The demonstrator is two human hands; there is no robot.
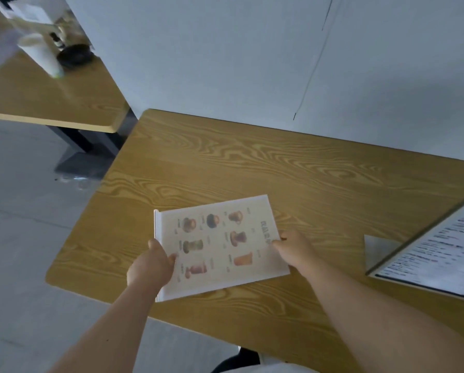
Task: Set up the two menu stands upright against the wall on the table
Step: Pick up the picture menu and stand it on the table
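A white menu stand printed with drink pictures (220,243) lies nearly flat just above the wooden table (252,162), near its front left corner. My left hand (151,265) grips its near left edge, thumb on top. My right hand (292,249) pinches its right edge. A second menu stand with dense black text (440,254) lies tilted at the table's right edge, partly cut off by the frame. The grey-white wall (252,63) runs along the table's far side.
Another wooden table (50,98) stands to the far left with a white cup (41,53), a dark round object (74,56) and papers. Grey floor (23,224) lies to the left. A thin dark seam runs down the wall.
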